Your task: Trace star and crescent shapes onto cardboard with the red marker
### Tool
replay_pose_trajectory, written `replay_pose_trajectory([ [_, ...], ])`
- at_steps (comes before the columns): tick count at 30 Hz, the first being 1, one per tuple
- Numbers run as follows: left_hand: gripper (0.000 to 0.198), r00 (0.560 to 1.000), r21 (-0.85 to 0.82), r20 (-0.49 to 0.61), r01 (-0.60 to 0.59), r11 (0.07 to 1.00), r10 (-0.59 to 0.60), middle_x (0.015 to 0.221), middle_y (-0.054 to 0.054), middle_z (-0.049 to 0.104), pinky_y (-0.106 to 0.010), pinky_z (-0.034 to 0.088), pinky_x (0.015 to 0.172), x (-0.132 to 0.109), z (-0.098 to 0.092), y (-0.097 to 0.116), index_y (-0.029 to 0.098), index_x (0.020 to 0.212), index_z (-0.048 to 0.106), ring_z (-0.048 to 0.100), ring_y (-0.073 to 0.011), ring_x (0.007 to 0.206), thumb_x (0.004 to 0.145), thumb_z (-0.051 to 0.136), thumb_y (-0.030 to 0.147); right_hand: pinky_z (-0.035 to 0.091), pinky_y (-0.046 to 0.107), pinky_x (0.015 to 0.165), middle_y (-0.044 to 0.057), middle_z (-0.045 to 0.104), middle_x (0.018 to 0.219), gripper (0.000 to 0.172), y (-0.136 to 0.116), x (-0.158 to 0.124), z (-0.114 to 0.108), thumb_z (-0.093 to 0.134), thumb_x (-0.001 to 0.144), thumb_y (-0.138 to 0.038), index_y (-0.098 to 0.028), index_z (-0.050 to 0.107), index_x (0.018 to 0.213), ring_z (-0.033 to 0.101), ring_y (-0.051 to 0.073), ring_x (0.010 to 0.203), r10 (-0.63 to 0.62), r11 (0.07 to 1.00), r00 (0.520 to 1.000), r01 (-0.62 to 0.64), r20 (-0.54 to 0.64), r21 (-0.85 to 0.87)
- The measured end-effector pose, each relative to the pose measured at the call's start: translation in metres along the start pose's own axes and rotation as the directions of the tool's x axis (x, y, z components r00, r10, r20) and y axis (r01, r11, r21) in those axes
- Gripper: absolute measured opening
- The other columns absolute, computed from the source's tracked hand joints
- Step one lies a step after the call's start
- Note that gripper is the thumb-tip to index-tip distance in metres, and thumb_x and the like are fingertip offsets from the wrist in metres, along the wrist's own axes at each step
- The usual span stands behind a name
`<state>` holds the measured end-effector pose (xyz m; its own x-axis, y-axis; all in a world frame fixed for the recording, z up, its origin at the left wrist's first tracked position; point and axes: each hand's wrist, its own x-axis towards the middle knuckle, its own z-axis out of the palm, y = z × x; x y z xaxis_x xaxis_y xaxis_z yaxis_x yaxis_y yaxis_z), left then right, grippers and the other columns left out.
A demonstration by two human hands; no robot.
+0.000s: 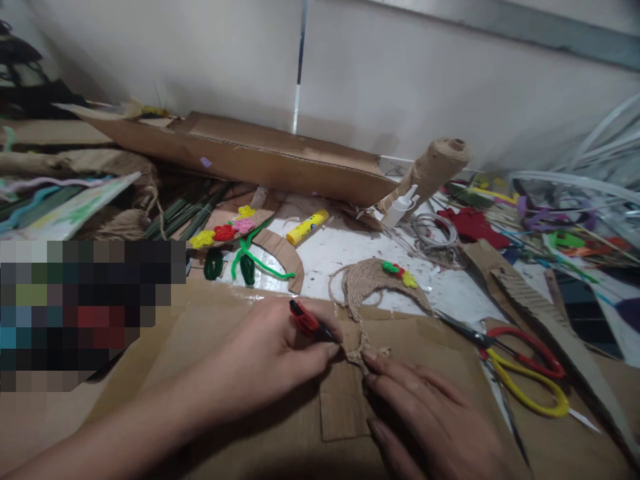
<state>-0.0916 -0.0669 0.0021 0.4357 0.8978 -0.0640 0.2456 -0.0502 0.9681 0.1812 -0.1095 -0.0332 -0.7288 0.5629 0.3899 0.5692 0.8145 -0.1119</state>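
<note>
My left hand (285, 353) is closed around a red-and-black pen-shaped tool (303, 319), whose exact kind I cannot make out. Its fingertips meet a braided twine strand (356, 355) lying across a small cardboard strip (344, 410). From the other side, my right hand (430, 413) presses its fingertips together on the braid; its thumb rests lower, beside the strip. The strand runs up to a twine-covered crescent (367, 283) decorated with small green, red and yellow flowers. Beneath both hands lies a large cardboard sheet (240, 413).
Scissors (520, 367) with red and yellow handles lie at right. Behind are a yellow glue stick (307, 227), a white glue bottle (400, 208), a twine roll (435, 170), green pipe cleaners (265, 260) and a folded cardboard piece (250, 160). A phone (583, 313) lies far right.
</note>
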Motion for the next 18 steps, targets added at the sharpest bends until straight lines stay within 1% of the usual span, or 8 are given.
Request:
replay_pose_trajectory([
  [5,0.019,1.000,0.002,-0.026,-0.009,1.000,0.009,0.087,0.004,0.078,-0.024,0.052,0.078,-0.0014,0.0018,-0.0013,0.022,0.091,0.079,0.070,-0.0139,0.081,0.091,0.064,0.011,0.063,0.028,0.097,0.012,0.085,0.121,0.023,-0.0016,0.0030,0.0004,0.048,0.109,-0.015,-0.015,0.066,0.124,0.082,0.019,0.112,-0.009,0.999,1.000,0.008,-0.020,-0.037],
  [8,0.017,0.999,-0.005,-0.038,-0.004,1.000,0.004,0.087,0.004,0.078,-0.023,0.052,0.078,-0.0024,0.0025,-0.0016,0.021,0.092,0.078,0.071,-0.0138,0.083,0.092,0.065,0.011,0.064,0.030,0.095,0.012,0.085,0.122,0.023,-0.0016,0.0030,0.0005,0.045,0.112,-0.017,-0.015,0.065,0.125,0.082,0.019,0.113,-0.015,0.998,1.000,0.015,0.002,-0.055],
  [11,0.016,0.999,-0.021,-0.038,-0.009,1.000,0.008,0.087,0.004,0.078,-0.022,0.053,0.077,-0.0039,0.0024,-0.0013,0.021,0.091,0.078,0.071,-0.0132,0.083,0.093,0.065,0.012,0.064,0.032,0.092,0.012,0.085,0.121,0.023,-0.0010,0.0016,0.0016,0.044,0.113,-0.017,-0.015,0.064,0.124,0.083,0.019,0.110,-0.012,0.998,1.000,0.013,0.013,-0.062],
  [18,0.015,0.999,0.020,-0.046,-0.014,1.000,0.015,0.089,0.004,0.080,-0.024,0.055,0.079,-0.0071,0.0034,-0.0016,0.021,0.093,0.079,0.073,-0.0137,0.084,0.093,0.065,0.015,0.065,0.033,0.090,0.011,0.086,0.120,0.024,-0.0021,0.0010,0.0038,0.042,0.113,-0.017,-0.016,0.063,0.124,0.083,0.020,0.109,-0.012,0.997,1.000,0.012,-0.007,-0.075],
])
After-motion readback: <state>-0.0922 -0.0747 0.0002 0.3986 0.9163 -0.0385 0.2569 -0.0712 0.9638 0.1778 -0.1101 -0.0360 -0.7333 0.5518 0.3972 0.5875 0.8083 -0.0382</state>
